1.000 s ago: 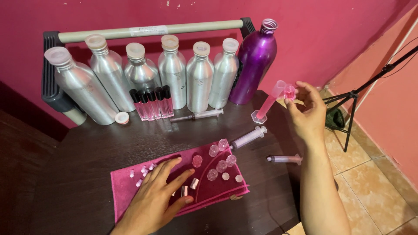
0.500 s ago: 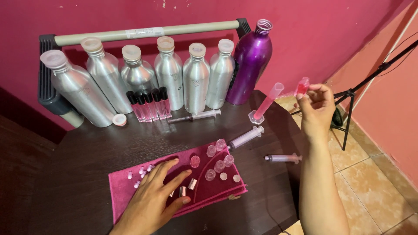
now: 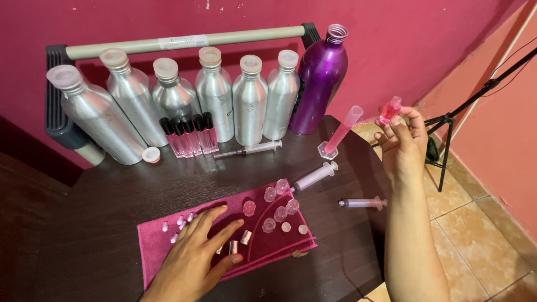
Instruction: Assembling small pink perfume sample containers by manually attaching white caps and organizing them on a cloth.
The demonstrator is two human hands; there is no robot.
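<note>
My right hand [image 3: 401,144] is raised over the table's right edge and grips a small clear vial of pink liquid [image 3: 390,110] between its fingertips. A pink graduated cylinder [image 3: 340,133] stands tilted on the table just left of that hand. My left hand [image 3: 193,258] lies flat, fingers spread, on a pink cloth [image 3: 224,237]. Small silver caps [image 3: 240,244] sit right by its fingertips. Several small clear vials [image 3: 278,205] and tiny white plugs [image 3: 179,221] also lie on the cloth.
Several silver bottles [image 3: 215,95] and a purple bottle [image 3: 321,80] line the back wall. Filled pink vials with black caps [image 3: 190,134] stand before them. Three syringes [image 3: 314,176] lie on the dark table [image 3: 112,190]. A black tripod [image 3: 447,134] stands on the tiled floor at right.
My right hand has drawn the pink vial away from the cylinder, to the right and upward. The left hand stays on the cloth.
</note>
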